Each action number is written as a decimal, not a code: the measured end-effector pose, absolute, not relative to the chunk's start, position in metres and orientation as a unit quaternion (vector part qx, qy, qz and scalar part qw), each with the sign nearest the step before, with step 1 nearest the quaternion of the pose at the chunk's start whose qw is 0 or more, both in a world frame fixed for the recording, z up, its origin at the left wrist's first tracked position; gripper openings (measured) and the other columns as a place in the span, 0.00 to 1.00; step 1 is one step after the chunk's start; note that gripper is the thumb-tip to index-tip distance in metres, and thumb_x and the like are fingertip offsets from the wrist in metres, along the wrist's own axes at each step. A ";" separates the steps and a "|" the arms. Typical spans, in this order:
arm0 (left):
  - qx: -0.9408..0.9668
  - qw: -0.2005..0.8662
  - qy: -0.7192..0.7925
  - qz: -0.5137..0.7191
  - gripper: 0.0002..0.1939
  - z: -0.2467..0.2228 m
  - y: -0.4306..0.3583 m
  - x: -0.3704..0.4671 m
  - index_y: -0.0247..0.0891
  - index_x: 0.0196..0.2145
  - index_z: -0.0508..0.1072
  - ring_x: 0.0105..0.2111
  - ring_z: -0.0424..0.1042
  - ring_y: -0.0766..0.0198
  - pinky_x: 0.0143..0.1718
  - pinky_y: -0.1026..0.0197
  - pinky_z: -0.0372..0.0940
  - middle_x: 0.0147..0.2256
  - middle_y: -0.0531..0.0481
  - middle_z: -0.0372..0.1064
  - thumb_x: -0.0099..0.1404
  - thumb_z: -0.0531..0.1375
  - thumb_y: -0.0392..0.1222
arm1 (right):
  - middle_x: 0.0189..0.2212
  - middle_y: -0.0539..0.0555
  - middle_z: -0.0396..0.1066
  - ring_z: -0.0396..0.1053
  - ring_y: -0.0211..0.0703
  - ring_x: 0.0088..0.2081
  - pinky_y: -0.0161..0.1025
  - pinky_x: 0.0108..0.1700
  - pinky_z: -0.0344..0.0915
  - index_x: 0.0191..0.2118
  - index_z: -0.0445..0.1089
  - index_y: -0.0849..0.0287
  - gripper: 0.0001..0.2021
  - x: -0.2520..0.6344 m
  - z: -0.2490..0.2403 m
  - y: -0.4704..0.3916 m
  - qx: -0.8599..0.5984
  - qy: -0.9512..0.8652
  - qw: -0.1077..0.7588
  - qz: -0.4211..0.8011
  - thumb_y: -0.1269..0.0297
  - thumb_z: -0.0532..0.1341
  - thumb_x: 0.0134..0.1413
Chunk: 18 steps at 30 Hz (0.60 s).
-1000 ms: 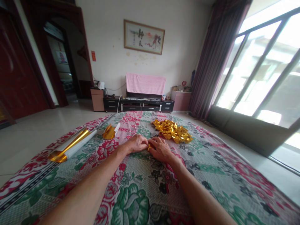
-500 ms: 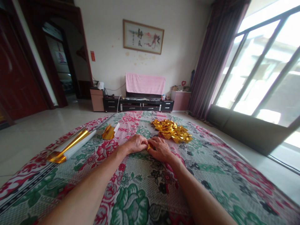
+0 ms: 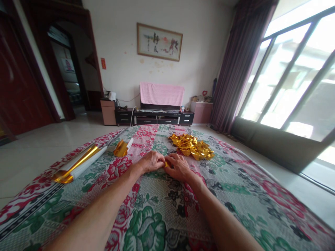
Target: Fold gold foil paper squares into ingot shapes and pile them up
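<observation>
My left hand (image 3: 153,161) and my right hand (image 3: 178,166) meet over the middle of the flowered cloth. Between their fingertips is a small piece of gold foil paper (image 3: 166,164), mostly covered by the fingers. The left fingers are curled in a pinch at its left side. My right fingers bend over it from the other side, pressing it near the cloth. Just beyond the right hand lies a pile of folded gold foil pieces (image 3: 192,145).
A large curled roll of gold foil paper (image 3: 81,164) with a white back lies at the left. A smaller curled foil sheet (image 3: 121,148) sits nearer the hands. The flowered cloth (image 3: 146,226) covers the round-edged table. Beyond stands a low black cabinet (image 3: 150,121).
Both hands stay at the same spot with the gold foil piece between them. Only the fingers shift very slightly. The pile and the rolls have not moved.
</observation>
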State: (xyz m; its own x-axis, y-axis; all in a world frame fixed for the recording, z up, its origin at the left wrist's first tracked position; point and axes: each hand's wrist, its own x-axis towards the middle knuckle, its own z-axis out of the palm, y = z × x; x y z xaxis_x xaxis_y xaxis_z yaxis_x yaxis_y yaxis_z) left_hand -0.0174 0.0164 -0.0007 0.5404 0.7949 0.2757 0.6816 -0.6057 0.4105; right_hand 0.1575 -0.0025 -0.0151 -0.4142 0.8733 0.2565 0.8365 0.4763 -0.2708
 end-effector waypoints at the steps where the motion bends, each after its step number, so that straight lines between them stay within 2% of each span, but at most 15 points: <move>1: 0.868 0.129 0.426 0.221 0.10 -0.001 0.016 -0.017 0.37 0.29 0.75 0.26 0.68 0.67 0.28 0.69 0.58 0.25 0.52 0.72 0.54 0.54 0.40 | 0.50 0.50 0.60 0.55 0.48 0.50 0.42 0.49 0.52 0.49 0.64 0.45 0.18 0.158 -0.015 -0.002 -0.509 -0.839 0.183 0.049 0.55 0.53 0.51; 6: 0.849 0.125 0.459 0.232 0.11 -0.001 0.016 -0.017 0.37 0.33 0.74 0.23 0.66 0.68 0.25 0.68 0.56 0.22 0.54 0.69 0.53 0.56 0.42 | 0.50 0.50 0.60 0.56 0.48 0.50 0.43 0.49 0.53 0.50 0.64 0.45 0.19 0.157 -0.014 -0.003 -0.507 -0.841 0.181 0.047 0.55 0.53 0.51; 12: 0.864 0.135 0.429 0.228 0.08 0.000 0.017 -0.019 0.36 0.25 0.74 0.26 0.66 0.69 0.27 0.69 0.57 0.24 0.52 0.70 0.54 0.56 0.40 | 0.51 0.50 0.60 0.56 0.49 0.51 0.43 0.50 0.52 0.50 0.64 0.45 0.19 0.156 -0.011 -0.005 -0.517 -0.836 0.175 0.057 0.55 0.54 0.51; 18: 0.877 0.127 0.408 0.218 0.10 0.001 0.018 -0.021 0.34 0.27 0.76 0.28 0.68 0.67 0.30 0.69 0.58 0.26 0.50 0.72 0.54 0.55 0.39 | 0.50 0.50 0.60 0.56 0.47 0.50 0.43 0.50 0.52 0.50 0.64 0.46 0.19 0.156 -0.012 -0.006 -0.510 -0.838 0.185 0.049 0.55 0.54 0.51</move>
State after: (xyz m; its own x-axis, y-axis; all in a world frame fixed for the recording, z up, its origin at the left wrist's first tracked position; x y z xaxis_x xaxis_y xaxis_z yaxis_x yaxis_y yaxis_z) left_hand -0.0214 0.0181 0.0014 0.5716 0.7715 0.2793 0.6604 -0.6346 0.4014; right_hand 0.1565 -0.0057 -0.0117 -0.4105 0.8739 0.2605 0.8376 0.4743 -0.2712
